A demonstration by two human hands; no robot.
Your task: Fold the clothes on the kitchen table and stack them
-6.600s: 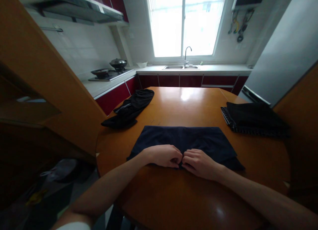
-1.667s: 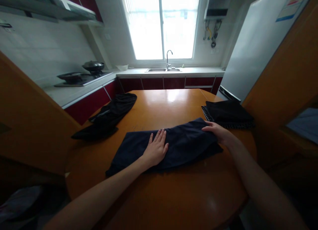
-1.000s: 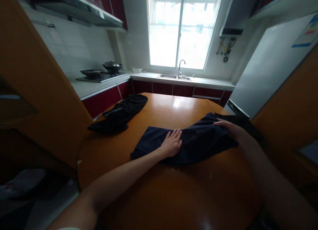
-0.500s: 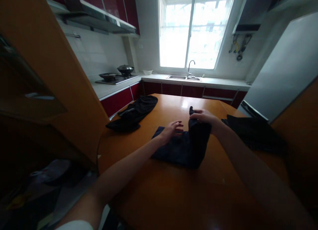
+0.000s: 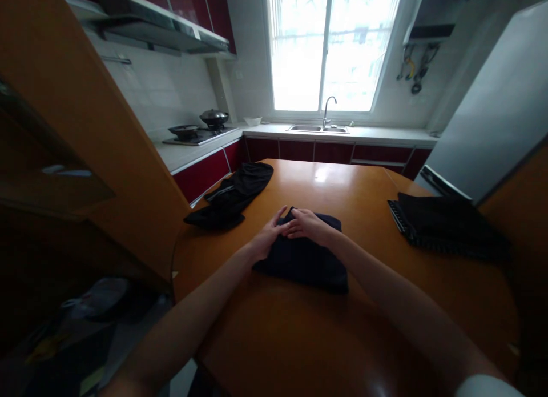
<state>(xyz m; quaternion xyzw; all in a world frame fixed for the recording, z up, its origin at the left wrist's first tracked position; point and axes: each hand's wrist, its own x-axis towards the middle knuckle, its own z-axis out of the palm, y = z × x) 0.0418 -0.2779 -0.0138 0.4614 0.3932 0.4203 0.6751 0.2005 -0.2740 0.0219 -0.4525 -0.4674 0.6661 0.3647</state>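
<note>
A folded dark navy garment (image 5: 310, 265) lies on the wooden table (image 5: 274, 334) in front of me. My left hand (image 5: 269, 235) rests at its left edge, thumb and fingers stretched apart. My right hand (image 5: 310, 225) reaches over its top to that same left side and has a corner of the cloth at its curled fingers. The fingertips of both hands nearly meet there. What lies under the fingers is partly hidden.
A crumpled black garment (image 5: 235, 194) lies at the table's left far side. Folded black clothing (image 5: 447, 225) is stacked at the right. Beyond the table are a counter with a sink (image 5: 319, 129), a stove with pans (image 5: 214, 118) and a fridge (image 5: 492, 111).
My right hand has swung left with the raised part of the navy garment, which now lies folded over the rest. My left hand has shifted slightly left to the garment's edge.
</note>
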